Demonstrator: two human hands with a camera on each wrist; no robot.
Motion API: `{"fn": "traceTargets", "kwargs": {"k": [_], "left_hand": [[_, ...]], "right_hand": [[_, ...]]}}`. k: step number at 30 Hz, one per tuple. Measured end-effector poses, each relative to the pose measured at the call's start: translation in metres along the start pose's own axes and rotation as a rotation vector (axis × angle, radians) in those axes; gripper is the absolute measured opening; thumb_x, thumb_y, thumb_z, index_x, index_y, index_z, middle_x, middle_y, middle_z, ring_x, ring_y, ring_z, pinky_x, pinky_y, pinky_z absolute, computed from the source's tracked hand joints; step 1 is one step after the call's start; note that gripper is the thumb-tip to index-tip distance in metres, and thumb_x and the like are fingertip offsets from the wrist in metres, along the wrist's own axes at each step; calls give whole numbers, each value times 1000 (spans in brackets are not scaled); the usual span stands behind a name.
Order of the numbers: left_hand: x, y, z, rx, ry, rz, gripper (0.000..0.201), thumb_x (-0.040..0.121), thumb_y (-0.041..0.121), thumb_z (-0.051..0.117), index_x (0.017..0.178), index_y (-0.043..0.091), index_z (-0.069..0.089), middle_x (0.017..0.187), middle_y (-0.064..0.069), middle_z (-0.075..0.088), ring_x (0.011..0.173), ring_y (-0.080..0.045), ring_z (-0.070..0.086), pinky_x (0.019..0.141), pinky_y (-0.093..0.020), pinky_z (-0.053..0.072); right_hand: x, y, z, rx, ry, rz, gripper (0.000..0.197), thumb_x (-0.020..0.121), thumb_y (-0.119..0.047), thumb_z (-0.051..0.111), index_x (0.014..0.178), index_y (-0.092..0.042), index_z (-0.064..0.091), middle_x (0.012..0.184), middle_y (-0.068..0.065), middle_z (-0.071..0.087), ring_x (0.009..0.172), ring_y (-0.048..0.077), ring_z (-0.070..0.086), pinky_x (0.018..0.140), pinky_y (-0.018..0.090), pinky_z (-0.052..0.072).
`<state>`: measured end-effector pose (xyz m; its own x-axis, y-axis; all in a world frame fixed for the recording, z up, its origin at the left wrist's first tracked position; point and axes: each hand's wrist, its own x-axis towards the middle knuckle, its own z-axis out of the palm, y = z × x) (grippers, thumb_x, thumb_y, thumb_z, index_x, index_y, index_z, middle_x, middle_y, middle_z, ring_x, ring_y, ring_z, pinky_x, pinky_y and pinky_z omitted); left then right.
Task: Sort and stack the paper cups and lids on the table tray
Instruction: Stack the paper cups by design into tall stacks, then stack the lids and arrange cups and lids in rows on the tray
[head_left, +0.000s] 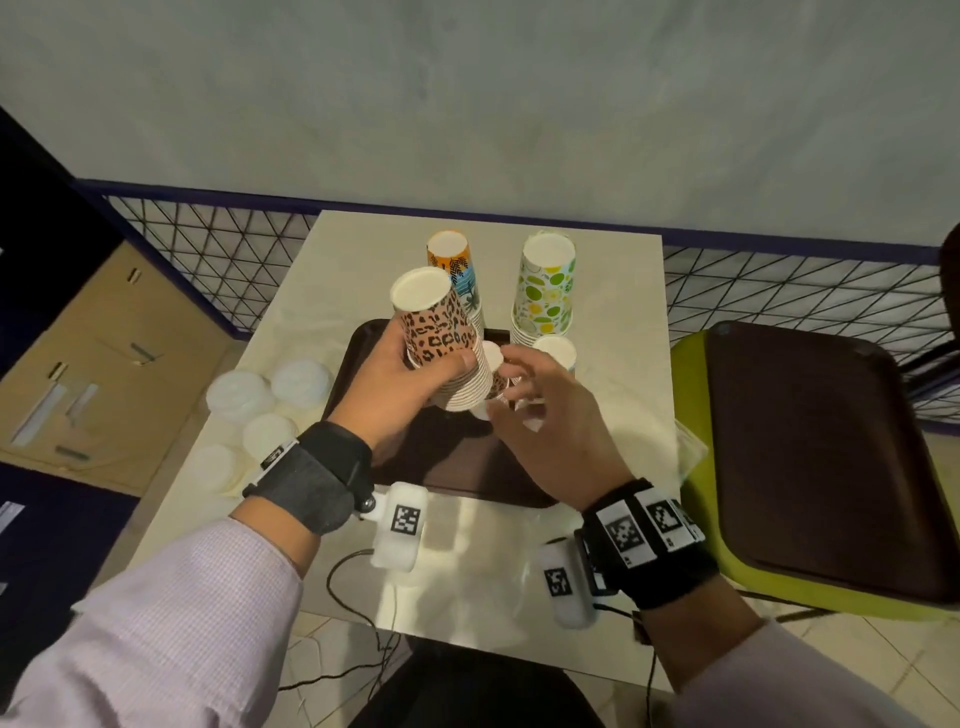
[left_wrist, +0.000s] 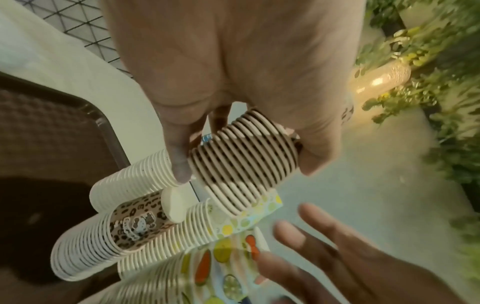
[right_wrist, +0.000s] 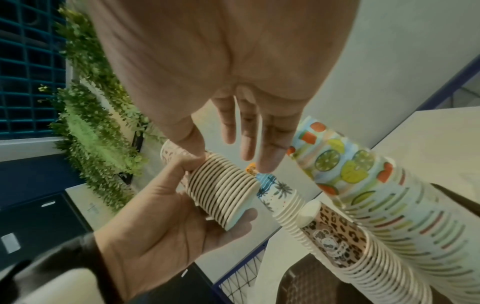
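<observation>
My left hand (head_left: 441, 358) grips an upside-down stack of leopard-print cups (head_left: 439, 332), lifted and tilted over the brown tray (head_left: 447, 483). The left wrist view shows the thumb and fingers curled round the stack's rims (left_wrist: 241, 160). My right hand (head_left: 514, 384) hovers just right of it with fingers spread, holding nothing. Beneath it a second leopard stack (right_wrist: 337, 236) stands on the tray. Behind stand a palm-print stack (head_left: 457, 270), a lime-print stack (head_left: 545, 286) and a fruit-print stack (right_wrist: 348, 164).
Several white lids (head_left: 260, 400) lie on the table to the left of the tray. A second brown tray (head_left: 821, 457) rests on a green chair at the right. A wire mesh fence (head_left: 218, 244) runs behind the table. Cables hang off the near edge.
</observation>
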<state>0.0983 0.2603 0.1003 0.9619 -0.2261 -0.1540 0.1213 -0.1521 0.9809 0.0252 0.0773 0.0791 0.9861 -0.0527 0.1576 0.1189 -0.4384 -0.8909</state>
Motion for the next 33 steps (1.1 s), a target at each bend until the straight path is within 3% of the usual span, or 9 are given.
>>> {"fn": "traceTargets", "kwargs": {"k": [3,5,7,11,16,21,26,30,33], "left_hand": [[16,-5,4,90,47,48,59,88,22,81,140,21,54,122,13,70,105,10,66,83,-6,51],[28,-12,10,113,67,52,59,82,36,83,134,24,59,119,14,72,107,7,66,90,-16,52],[42,-22,19,129,98,49,51,82,37,84,126,29,61,115,16,72,107,5,66,94,-24,51],[65,-45,31,166,100,66,60,73,48,85,124,36,57,123,10,70,114,-4,66,101,-37,55],[78,-73,37,286,53,42,69,73,54,82,130,23,57,127,3,68,117,-11,64,105,-43,54],[84,-98,40,366,23,-66,70,83,43,84,139,18,51,134,-1,65,124,-18,61,96,-27,44],[81,-106,37,390,-16,-107,80,79,48,86,143,19,49,137,1,65,125,-18,61,102,-33,47],[63,-105,24,371,22,-124,99,69,51,92,149,17,43,144,0,59,131,-16,57,111,-37,47],[32,-102,8,408,95,-85,84,75,46,90,141,14,48,131,1,56,119,-14,57,101,-29,47]], "right_hand": [[-2,4,-12,-35,134,19,20,91,-16,70,110,-20,70,101,-3,67,84,5,65,67,13,50],[-6,11,-19,-75,175,40,9,91,-13,70,93,-22,69,91,-6,67,80,1,62,66,7,44],[-13,20,-23,-120,154,86,12,91,-15,69,84,-23,65,78,-11,64,75,1,60,65,7,42],[-32,35,-23,-151,42,161,16,91,-14,69,81,-24,63,63,-17,56,66,0,56,60,6,38],[-50,48,-20,-152,-41,221,14,92,-17,70,84,-28,66,71,-12,65,70,3,60,62,10,44],[-61,53,-22,-152,-88,221,12,93,-18,68,87,-29,67,75,-15,67,76,4,62,65,10,45],[-67,61,-24,-144,-112,239,9,92,-19,68,88,-26,68,78,-15,68,79,5,64,67,11,46],[-67,66,-20,-146,-140,261,11,93,-18,68,87,-27,68,78,-14,68,77,4,63,66,9,45],[-65,69,-12,-176,-184,260,10,94,-20,67,88,-27,69,79,-14,69,78,1,62,66,7,43]]}}
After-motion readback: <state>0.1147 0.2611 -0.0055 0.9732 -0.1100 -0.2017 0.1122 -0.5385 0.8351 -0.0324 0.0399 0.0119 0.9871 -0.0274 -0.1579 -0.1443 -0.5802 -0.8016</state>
